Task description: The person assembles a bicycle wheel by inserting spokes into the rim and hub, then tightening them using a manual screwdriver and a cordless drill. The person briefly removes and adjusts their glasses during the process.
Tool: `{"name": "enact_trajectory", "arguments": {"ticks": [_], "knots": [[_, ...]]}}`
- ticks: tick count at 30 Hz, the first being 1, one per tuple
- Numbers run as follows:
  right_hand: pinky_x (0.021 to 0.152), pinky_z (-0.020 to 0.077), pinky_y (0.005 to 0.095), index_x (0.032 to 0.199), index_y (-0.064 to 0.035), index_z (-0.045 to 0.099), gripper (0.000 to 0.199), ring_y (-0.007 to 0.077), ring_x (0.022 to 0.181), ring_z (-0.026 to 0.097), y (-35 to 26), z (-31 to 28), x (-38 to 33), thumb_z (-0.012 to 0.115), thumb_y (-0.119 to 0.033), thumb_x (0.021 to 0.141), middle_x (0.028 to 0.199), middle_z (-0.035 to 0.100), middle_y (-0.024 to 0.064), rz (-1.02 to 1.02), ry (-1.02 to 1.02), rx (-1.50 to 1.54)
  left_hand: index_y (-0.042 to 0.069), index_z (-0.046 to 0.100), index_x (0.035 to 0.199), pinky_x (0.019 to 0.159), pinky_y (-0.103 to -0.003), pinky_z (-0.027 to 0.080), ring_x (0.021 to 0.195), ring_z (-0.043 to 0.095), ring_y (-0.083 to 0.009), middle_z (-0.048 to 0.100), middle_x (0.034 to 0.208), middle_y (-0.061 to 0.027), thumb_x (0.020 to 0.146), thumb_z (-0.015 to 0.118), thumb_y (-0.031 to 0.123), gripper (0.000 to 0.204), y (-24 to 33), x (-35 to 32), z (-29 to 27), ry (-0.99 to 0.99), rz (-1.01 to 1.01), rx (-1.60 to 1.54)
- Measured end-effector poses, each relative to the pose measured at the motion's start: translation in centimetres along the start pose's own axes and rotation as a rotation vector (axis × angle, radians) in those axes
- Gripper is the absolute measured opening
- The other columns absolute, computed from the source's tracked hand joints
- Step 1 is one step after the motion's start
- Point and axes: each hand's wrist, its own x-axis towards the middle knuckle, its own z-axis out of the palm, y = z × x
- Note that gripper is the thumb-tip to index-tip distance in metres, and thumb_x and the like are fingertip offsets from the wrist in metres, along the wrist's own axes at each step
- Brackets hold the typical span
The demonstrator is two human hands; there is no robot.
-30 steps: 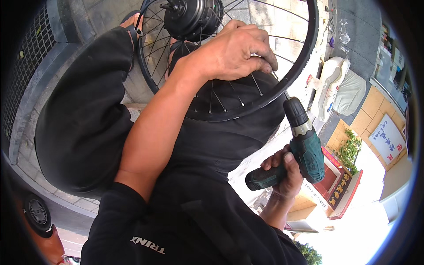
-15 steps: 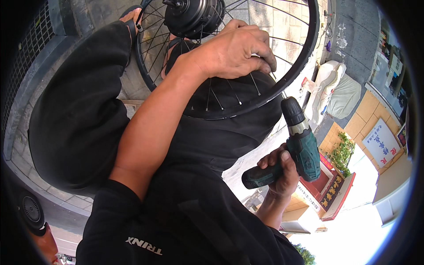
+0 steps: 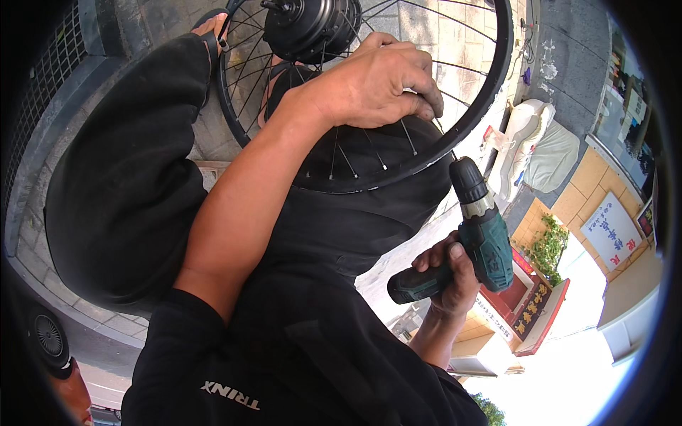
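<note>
A black spoked bicycle wheel [image 3: 490,92] with a big black hub motor [image 3: 309,28] rests against my knees, which are in black trousers. My left hand [image 3: 376,85] reaches up over it, and its fingers close around the spokes just inside the rim. My right hand [image 3: 444,273] is lower right, apart from the wheel. It grips the handle of a teal and black cordless drill [image 3: 486,234]. The drill's chuck points up toward the rim and stops a little short of it.
A foot in a sandal [image 3: 213,28] stands on the paved ground behind the wheel. White sacks [image 3: 533,142] lie at the right, with a red planter box [image 3: 522,298] below them. A metal grate [image 3: 42,92] runs along the left, and a small tyre [image 3: 46,334] sits at the lower left.
</note>
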Motion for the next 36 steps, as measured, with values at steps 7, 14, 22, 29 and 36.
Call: {"name": "enact_trajectory", "arguments": {"ticks": [7, 14, 22, 29, 36], "knots": [[0.069, 0.0619, 0.042, 0.11, 0.0007, 0.053, 0.03, 0.0254, 0.063, 0.067, 0.0, -0.1, 0.2, 0.068, -0.023, 0.098, 0.073, 0.057, 0.0096, 0.003, -0.012, -0.005, 0.022, 0.083, 0.096, 0.11, -0.04, 0.035, 0.103, 0.063, -0.0184, 0.067, 0.091, 0.0054, 0.087, 0.081, 0.02, 0.01, 0.0, 0.1, -0.2, -0.008, 0.005, 0.007], [0.068, 0.0617, 0.0416, 0.108, 0.0005, 0.053, 0.029, 0.0256, 0.064, 0.067, 0.0, -0.2, 0.2, 0.068, -0.022, 0.099, 0.073, 0.057, 0.0096, 0.004, -0.016, 0.005, 0.021, 0.082, 0.096, 0.112, -0.04, 0.034, 0.104, 0.064, -0.0186, 0.067, 0.092, 0.0049, 0.087, 0.081, 0.021, 0.009, -0.1, 0.0, 0.0, -0.005, 0.001, 0.004], [0.068, 0.0602, 0.0405, 0.121, 0.0044, 0.056, 0.036, 0.0264, 0.065, 0.067, 0.3, 0.0, 0.1, 0.069, -0.021, 0.099, 0.076, 0.059, 0.0106, -0.022, -0.032, 0.014, 0.019, 0.081, 0.095, 0.109, -0.04, 0.036, 0.106, 0.063, -0.0202, 0.069, 0.1, 0.0027, 0.086, 0.082, 0.021, 0.01, 0.2, -0.2, -0.1, 0.085, 0.082, 0.045], [0.066, 0.0579, 0.0405, 0.129, 0.0076, 0.058, 0.043, 0.0263, 0.067, 0.067, 0.3, -0.6, 2.4, 0.07, -0.019, 0.097, 0.076, 0.06, 0.0106, -0.104, -0.079, 0.0, 0.015, 0.078, 0.11, 0.108, -0.042, 0.036, 0.119, 0.061, -0.0265, 0.07, 0.119, -0.0037, 0.085, 0.076, 0.02, 0.026, 3.2, -3.1, 0.0, 0.058, 0.069, 0.176], [0.061, 0.0572, 0.035, 0.124, 0.0084, 0.063, 0.037, 0.0212, 0.065, 0.065, -1.9, -0.5, 5.5, 0.073, -0.012, 0.095, 0.083, 0.066, 0.0117, -0.254, -0.077, -0.028, 0.008, 0.072, 0.123, 0.116, -0.046, 0.03, 0.126, 0.054, -0.0312, 0.066, 0.123, -0.0097, 0.085, 0.083, 0.053, 0.06, 3.2, -1.8, -0.2, -0.123, 0.01, 0.197]]}}
